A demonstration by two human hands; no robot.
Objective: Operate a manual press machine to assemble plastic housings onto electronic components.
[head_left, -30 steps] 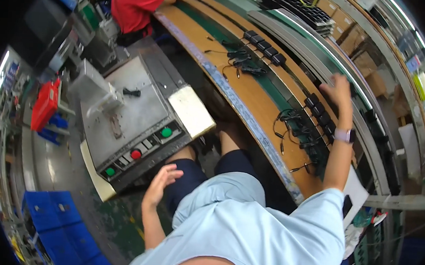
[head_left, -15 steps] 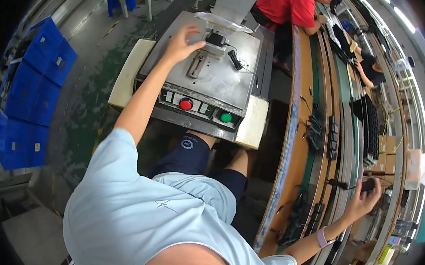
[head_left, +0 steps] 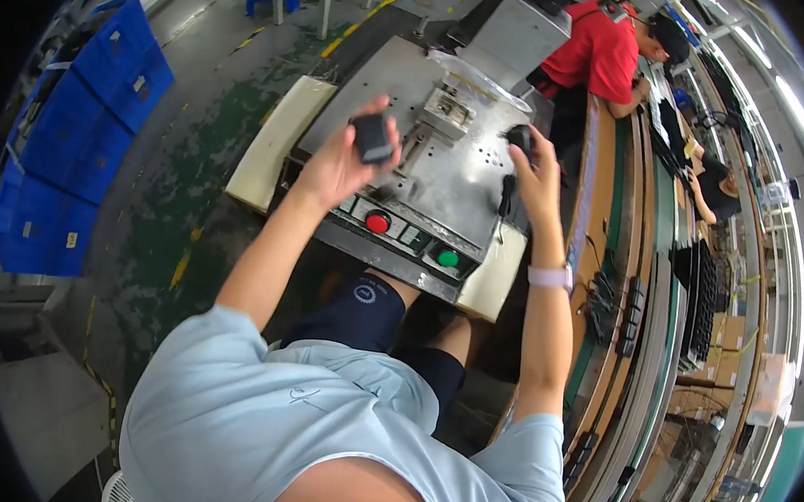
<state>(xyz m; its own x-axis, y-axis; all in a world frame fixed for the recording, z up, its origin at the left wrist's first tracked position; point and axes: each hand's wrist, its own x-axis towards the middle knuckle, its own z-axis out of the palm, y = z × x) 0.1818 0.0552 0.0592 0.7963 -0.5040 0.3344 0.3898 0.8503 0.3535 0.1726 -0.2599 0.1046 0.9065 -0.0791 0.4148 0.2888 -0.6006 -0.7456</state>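
My left hand (head_left: 344, 168) is closed around a black power adapter (head_left: 371, 138), held up over the left part of the steel-topped machine (head_left: 349, 107). My right hand (head_left: 543, 182), a pale band at its wrist, grips a second black adapter (head_left: 519, 138) above the machine's right side. A tied black cable bundle (head_left: 507, 195) hangs just below that hand; where it joins is hard to make out. Between the two hands stands the metal fixture block (head_left: 448, 113), its top uncovered.
A red button (head_left: 378, 221) and a green button (head_left: 447, 258) sit on the machine's front panel. To the right runs a conveyor line (head_left: 646, 296) with black adapters and cables. A co-worker in red (head_left: 602, 55) leans over it. Blue bins (head_left: 73, 149) stand left.
My left hand has taken the adapter off the fixture and drawn it nearer and left. My right hand has swung from the conveyor to over the machine with its adapter. The view has shifted.
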